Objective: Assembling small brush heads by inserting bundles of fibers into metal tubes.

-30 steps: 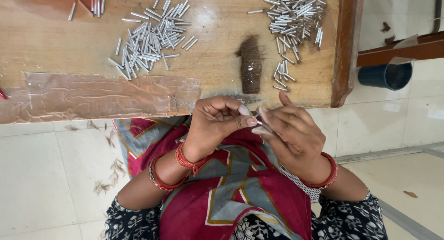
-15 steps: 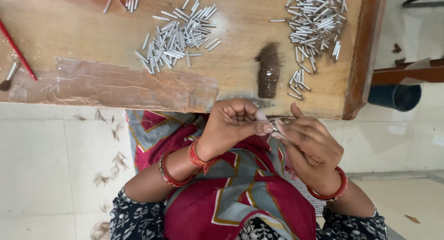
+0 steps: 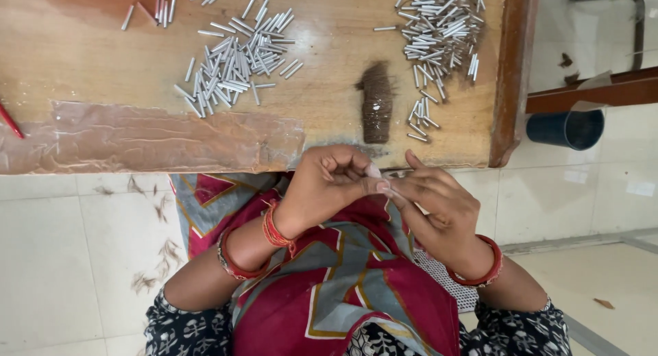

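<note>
My left hand [image 3: 327, 186] and my right hand [image 3: 439, 209] meet fingertip to fingertip over my lap, just below the wooden table's front edge [image 3: 343, 157]. Both pinch one small thin piece [image 3: 385, 187], too small to make out. Red bangles circle both wrists. A dark brown fibre bundle [image 3: 377, 102] lies on the table directly above the hands. A heap of short silver tubes [image 3: 236, 61] lies at mid-table, and a second heap [image 3: 439, 34] lies at the right.
A few more tubes [image 3: 154, 10] lie at the top left. A clear plastic patch [image 3: 157, 137] covers the table's front left, with a red stick [image 3: 9, 120] at the left edge. A dark blue cup [image 3: 565, 128] sits below a wooden rail at right. Loose fibres [image 3: 154, 260] litter the floor tiles.
The view has swung sideways and back, so the table shifts in frame. Both hands stay joined at the fingertips, with only small finger movements.
</note>
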